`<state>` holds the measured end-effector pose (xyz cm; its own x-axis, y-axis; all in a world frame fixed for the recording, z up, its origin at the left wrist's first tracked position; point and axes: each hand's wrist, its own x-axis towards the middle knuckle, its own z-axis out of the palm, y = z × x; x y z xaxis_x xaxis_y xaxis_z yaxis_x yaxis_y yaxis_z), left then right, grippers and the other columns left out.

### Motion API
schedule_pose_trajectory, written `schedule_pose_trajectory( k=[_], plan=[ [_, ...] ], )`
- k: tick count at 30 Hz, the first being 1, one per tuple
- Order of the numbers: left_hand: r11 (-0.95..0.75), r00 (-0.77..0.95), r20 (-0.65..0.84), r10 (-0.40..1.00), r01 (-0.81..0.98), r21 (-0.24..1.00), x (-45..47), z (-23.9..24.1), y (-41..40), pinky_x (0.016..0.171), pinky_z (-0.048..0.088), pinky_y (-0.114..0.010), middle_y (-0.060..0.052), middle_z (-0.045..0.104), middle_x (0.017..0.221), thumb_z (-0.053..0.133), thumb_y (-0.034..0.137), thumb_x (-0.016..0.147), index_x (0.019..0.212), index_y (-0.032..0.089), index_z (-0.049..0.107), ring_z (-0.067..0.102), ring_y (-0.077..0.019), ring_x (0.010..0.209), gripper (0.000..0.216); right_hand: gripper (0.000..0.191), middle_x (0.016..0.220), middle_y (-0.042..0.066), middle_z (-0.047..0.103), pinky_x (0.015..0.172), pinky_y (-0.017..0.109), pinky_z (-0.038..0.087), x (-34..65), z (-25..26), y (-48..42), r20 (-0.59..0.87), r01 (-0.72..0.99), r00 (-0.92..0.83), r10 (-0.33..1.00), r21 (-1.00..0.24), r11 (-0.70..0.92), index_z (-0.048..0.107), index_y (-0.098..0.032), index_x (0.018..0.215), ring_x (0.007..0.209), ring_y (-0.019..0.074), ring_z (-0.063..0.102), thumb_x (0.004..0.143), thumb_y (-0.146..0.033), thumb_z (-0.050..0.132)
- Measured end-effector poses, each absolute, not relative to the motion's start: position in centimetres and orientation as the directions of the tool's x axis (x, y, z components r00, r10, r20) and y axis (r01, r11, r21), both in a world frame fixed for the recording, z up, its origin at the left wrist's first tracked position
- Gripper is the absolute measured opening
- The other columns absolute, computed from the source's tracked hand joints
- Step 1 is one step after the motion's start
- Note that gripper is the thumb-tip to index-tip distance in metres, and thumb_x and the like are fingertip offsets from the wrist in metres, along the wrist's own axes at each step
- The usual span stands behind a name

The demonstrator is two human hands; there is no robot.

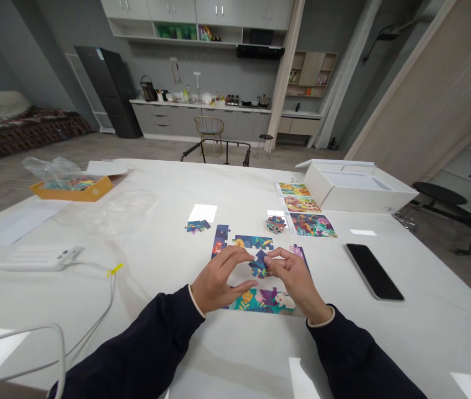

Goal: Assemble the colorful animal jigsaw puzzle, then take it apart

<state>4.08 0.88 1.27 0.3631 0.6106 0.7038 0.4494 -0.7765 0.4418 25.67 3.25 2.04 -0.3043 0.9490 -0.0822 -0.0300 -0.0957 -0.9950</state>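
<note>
My right hand pinches a dark blue jigsaw puzzle piece between thumb and fingers, above the middle of a partly joined puzzle. My left hand is to its left, thumb and fingers apart, with the fingertips close to the piece; whether they touch it I cannot tell. Below both hands lies the joined bottom strip with flowers and a white rabbit. A top strip, a left side strip and a right side strip lie around the held piece, partly covered by my hands.
Loose joined pieces lie beyond my left hand, and a piece pile beyond the right. Picture cards and a white box are back right. A phone lies right; a white power bank, cable and orange tray left.
</note>
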Motion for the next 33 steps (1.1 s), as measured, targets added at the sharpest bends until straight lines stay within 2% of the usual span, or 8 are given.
schedule_pose_trajectory(
  k=[7,12,15,19,22,25,30,33],
  plan=[
    [-0.749,0.326,0.697,0.639,0.471,0.466,4.1,0.9,1.1,0.091,0.06,-0.039,-0.011,0.071,0.115,0.063,0.019,0.098,0.128,0.022,0.057,0.069,-0.0226,0.105,0.032,0.048,0.058,-0.004,0.066,0.066,0.036,0.06,25.6,2.1,3.1,-0.109,-0.056,-0.356,0.928,-0.989,-0.137,0.05,-0.024,0.08,0.063,0.0238,0.075,0.077,-0.063,0.078],
    [-0.735,0.303,0.69,0.657,0.462,0.497,3.9,0.9,1.2,0.091,0.059,-0.038,-0.011,0.071,0.12,0.057,0.014,0.099,0.13,0.022,0.057,0.068,-0.022,0.107,0.032,0.048,0.063,0.0,0.071,0.063,0.035,0.062,25.5,2.5,3.0,-0.101,-0.06,-0.44,0.892,-0.988,-0.142,0.049,-0.023,0.079,0.074,0.0276,0.078,0.079,-0.061,0.077],
    [-0.744,0.308,0.699,0.645,0.459,0.485,3.7,0.9,1.2,0.088,0.059,-0.038,-0.01,0.072,0.112,0.064,0.018,0.096,0.125,0.021,0.059,0.068,-0.0228,0.103,0.029,0.046,0.059,-0.001,0.069,0.055,0.033,0.06,25.4,2.2,3.1,-0.092,-0.043,-0.381,0.92,-0.992,-0.117,0.057,-0.022,0.084,0.061,0.0243,0.075,0.078,-0.062,0.078],
    [-0.787,0.423,0.67,0.61,0.427,0.446,3.5,0.9,1.3,0.081,0.058,-0.038,-0.007,0.07,0.094,0.075,0.027,0.09,0.117,0.02,0.062,0.068,-0.0231,0.089,0.03,0.045,0.06,0.0,0.067,0.046,0.03,0.056,25.3,1.2,3.3,-0.041,-0.005,-0.303,0.952,-0.999,-0.044,0.073,-0.017,0.092,0.05,0.017,0.064,0.078,-0.06,0.078],
    [-0.768,0.45,0.625,0.638,0.435,0.47,3.4,0.9,1.2,0.09,0.058,-0.04,-0.013,0.068,0.111,0.078,0.031,0.087,0.121,0.02,0.061,0.067,-0.027,0.106,0.039,0.04,0.069,0.001,0.069,0.045,0.027,0.055,25.2,0.8,3.2,-0.006,0.016,-0.353,0.935,-1.0,-0.001,0.078,-0.018,0.097,0.048,0.0133,0.061,0.084,-0.056,0.075],
    [-0.758,0.486,0.582,0.652,0.401,0.515,3.4,0.9,1.2,0.104,0.054,-0.042,-0.015,0.062,0.13,0.075,0.026,0.089,0.122,0.021,0.06,0.061,-0.0278,0.123,0.036,0.04,0.073,0.002,0.069,0.046,0.027,0.055,25.3,0.9,2.9,0.008,0.03,-0.392,0.92,-0.999,0.022,0.078,-0.018,0.104,0.049,0.0134,0.063,0.089,-0.055,0.07],
    [-0.729,0.441,0.58,0.685,0.415,0.544,3.5,0.5,1.2,0.107,0.053,-0.044,-0.014,0.062,0.129,0.073,0.022,0.089,0.117,0.022,0.058,0.06,-0.0277,0.124,0.032,0.045,0.077,0.002,0.07,0.05,0.029,0.059,25.4,1.4,2.7,0.018,-0.02,-0.424,0.906,-1.0,0.01,0.069,-0.019,0.121,0.058,0.0182,0.07,0.093,-0.054,0.065],
    [-0.727,0.435,0.583,0.686,0.452,0.517,3.3,0.7,1.4,0.104,0.054,-0.045,-0.014,0.062,0.13,0.076,0.027,0.088,0.124,0.023,0.055,0.06,-0.0286,0.125,0.042,0.041,0.073,0.001,0.071,0.051,0.029,0.058,25.4,1.2,2.9,0.013,-0.027,-0.369,0.929,-1.0,0.003,0.067,-0.019,0.113,0.061,0.0186,0.069,0.087,-0.05,0.074]
  ],
)
